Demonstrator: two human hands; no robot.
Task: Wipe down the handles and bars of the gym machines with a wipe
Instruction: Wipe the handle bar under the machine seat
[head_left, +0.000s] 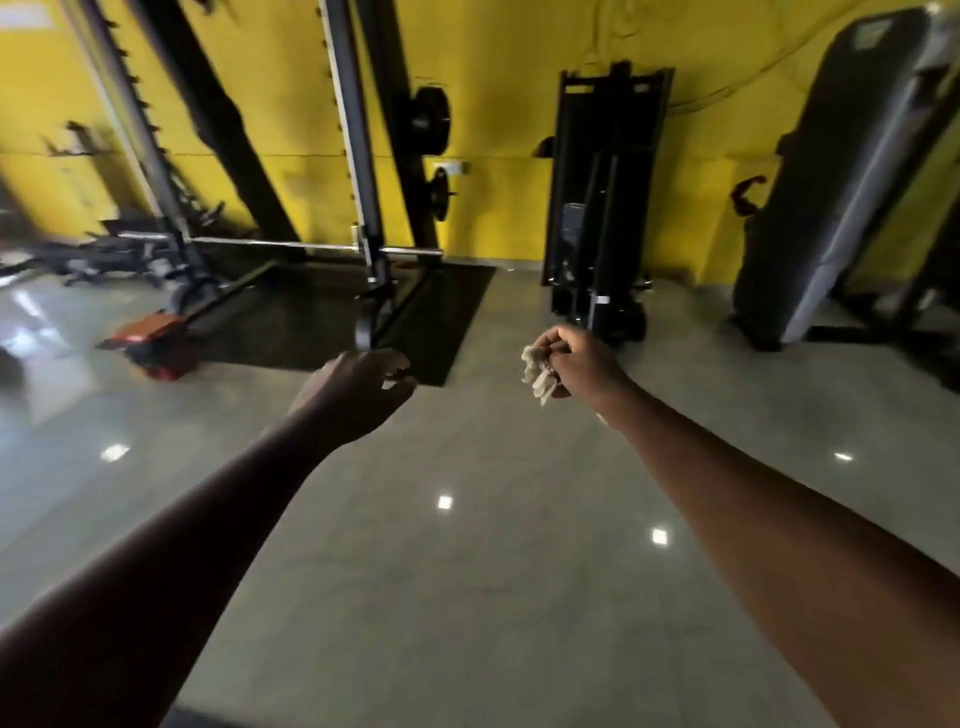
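Right hand (579, 361) clutching crumpled wipe (540, 371), hanging downward, left hand (358, 387) loosely open

A yellow wall (519, 104) closes the far side. The glossy grey floor (467, 597) reflects 4 small bright spots, with broader glare at left. Far left, a black mat (311, 322) lies under a steel rack (358, 156) hung with 2 plates (428, 117). A black upright machine (602, 208) stands against the wall, and a padded bench (831, 182) tilts at right.

One left hand (358, 387) and one right hand (579, 364), the latter gripping one wipe (540, 371). Past the left hand: one rack (358, 156), one barbell (270, 244), two weight plates (430, 119). Past the right hand: two machines (602, 208).
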